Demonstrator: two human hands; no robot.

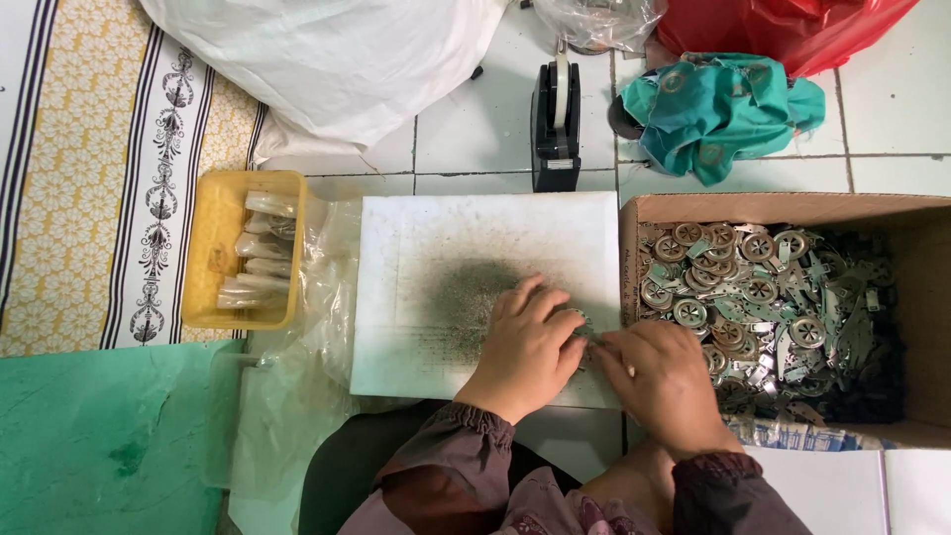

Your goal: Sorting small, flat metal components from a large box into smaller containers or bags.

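Metal parts [584, 327], small and silvery, are pinched between the left hand [525, 347] and right hand [662, 372], which are brought together at the right edge of a white board [436, 248] smudged with dark dust. Just beside it, a brown cardboard box [926, 297] is heaped with round wheel-like discs and brackets [763, 297]. A yellow tray [213, 248] of clear packets is set left; a black tape dispenser [555, 124] stands behind.
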